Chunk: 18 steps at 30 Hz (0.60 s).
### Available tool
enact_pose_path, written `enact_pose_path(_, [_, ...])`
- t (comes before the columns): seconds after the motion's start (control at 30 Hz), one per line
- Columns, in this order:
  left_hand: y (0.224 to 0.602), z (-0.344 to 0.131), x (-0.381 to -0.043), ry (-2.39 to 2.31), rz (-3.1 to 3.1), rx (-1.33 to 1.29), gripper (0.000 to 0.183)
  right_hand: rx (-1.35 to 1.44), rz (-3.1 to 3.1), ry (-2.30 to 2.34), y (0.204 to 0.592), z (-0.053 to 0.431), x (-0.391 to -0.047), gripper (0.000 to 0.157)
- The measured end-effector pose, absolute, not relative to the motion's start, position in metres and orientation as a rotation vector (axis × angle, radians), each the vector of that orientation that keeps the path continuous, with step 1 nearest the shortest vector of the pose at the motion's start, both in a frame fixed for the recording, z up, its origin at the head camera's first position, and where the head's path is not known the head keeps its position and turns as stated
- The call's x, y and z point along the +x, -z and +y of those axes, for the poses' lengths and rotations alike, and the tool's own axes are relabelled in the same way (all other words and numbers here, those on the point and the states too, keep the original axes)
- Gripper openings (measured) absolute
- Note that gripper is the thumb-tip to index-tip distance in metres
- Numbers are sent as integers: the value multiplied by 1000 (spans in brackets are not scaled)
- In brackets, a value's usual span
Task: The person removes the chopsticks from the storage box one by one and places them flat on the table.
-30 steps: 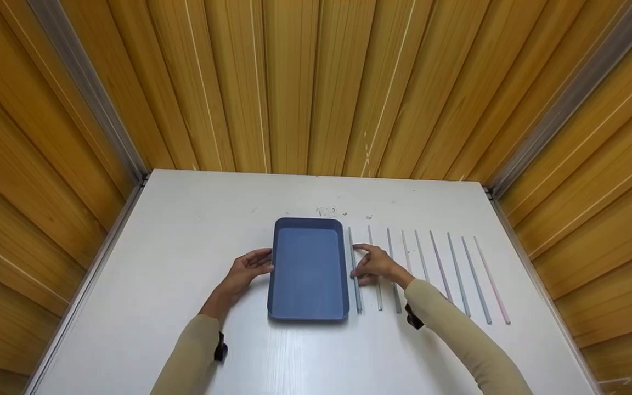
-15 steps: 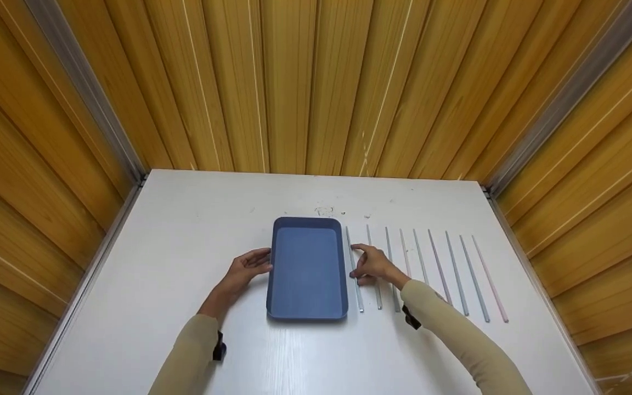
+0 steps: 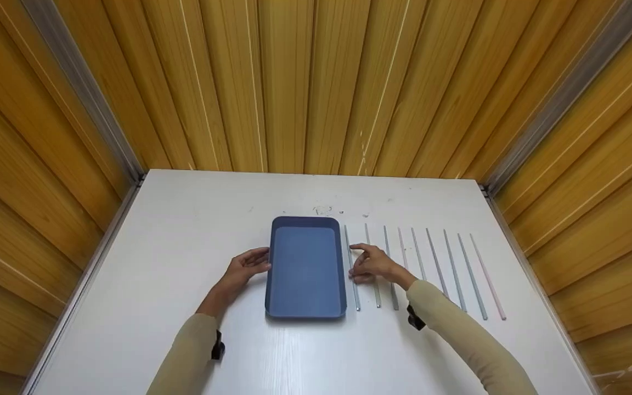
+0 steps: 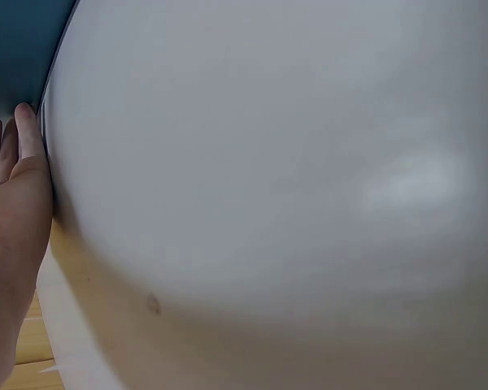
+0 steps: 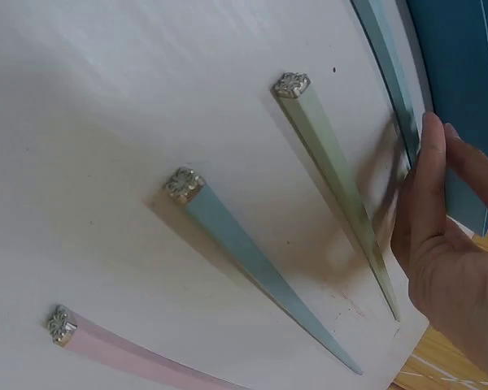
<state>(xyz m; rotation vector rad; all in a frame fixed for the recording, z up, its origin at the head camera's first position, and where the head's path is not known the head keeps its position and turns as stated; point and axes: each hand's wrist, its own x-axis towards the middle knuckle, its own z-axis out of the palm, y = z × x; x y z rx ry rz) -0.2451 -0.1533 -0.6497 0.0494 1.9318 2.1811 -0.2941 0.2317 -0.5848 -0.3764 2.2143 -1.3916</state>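
Note:
A blue rectangular tray lies on the white table, its long sides running away from me. My left hand is at the tray's left wall, with fingers and thumb extended and their tips right at its side; the left wrist view shows this too. Beside the right wall, my right hand pinches a blue-green chopstick that lies nearly parallel to the tray. In the right wrist view the thumb rests along that chopstick. A pale green chopstick runs partly under the right hand.
Several more chopsticks lie in a row to the right, among them a blue one, a pink one and another pink one at the far right. Their thick ends, with silver caps, face me. Wood-patterned walls enclose the table.
The near end of the chopstick by the tray swings slightly right, then back left, under my right fingers. My left hand stays at the tray.

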Motion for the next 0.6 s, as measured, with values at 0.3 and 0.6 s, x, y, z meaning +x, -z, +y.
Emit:
enact_pose_path(0.3, [641,-158,-253,-2202,1904,14,59,-383,2054,1502,565,246,-296,61])
enact_pose_path(0.6, [610,-165,-249,-1840,2244,174,65,-507,2041,1327,557,261,-293,54])
